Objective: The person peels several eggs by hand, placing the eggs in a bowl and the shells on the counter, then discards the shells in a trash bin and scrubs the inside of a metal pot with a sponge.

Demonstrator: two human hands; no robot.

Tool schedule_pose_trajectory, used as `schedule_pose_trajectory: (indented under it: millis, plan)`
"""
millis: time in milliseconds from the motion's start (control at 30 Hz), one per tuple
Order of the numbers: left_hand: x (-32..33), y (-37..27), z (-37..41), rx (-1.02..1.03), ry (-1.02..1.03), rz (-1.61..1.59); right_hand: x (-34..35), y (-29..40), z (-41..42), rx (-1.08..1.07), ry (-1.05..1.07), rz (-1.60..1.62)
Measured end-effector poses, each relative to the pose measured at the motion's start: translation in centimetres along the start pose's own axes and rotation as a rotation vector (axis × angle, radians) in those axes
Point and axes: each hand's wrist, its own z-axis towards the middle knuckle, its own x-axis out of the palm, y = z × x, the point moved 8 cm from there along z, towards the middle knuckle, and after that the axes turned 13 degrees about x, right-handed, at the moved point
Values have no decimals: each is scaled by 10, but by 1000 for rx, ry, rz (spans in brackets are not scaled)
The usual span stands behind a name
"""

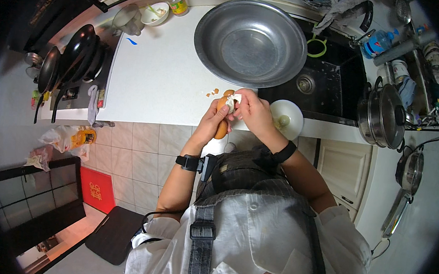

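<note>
My left hand (208, 124) holds a brown egg (222, 103) upright near the counter's front edge. A second brown egg (221, 130) shows below the thumb, apparently in the same hand. Between both hands is a crumpled white piece (231, 103), perhaps tissue or shell membrane; my right hand (255, 111) pinches it with bent fingers. Just beyond the fingers lies another brown egg or shell piece (229, 92), partly hidden. Small brown shell bits (212, 93) are scattered beside it. Right of my right wrist, a white bowl (296, 117) contains a little pale liquid.
A large metal basin (205, 46) stands on the white counter (150, 82), overlapping the black sink (327, 95). Black pans (78, 50) are on the stove at left. A lidded steamer pot (383, 114) stands at right. A small bowl (155, 14) and a jar (178, 5) are at the back.
</note>
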Motion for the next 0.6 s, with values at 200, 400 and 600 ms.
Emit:
schedule_pose_trajectory:
  millis: [200, 400, 600]
  plan:
    - [0, -1, -5, -2, -9, -163, -4, -14, 4, 28, -79, -415]
    - [-4, 3, -7, -30, -31, -101, 4, -18, -3, -61, -187, -766]
    - [-2, 4, -3, 56, 20, 30, 11, 5, -4, 90, 147, -147]
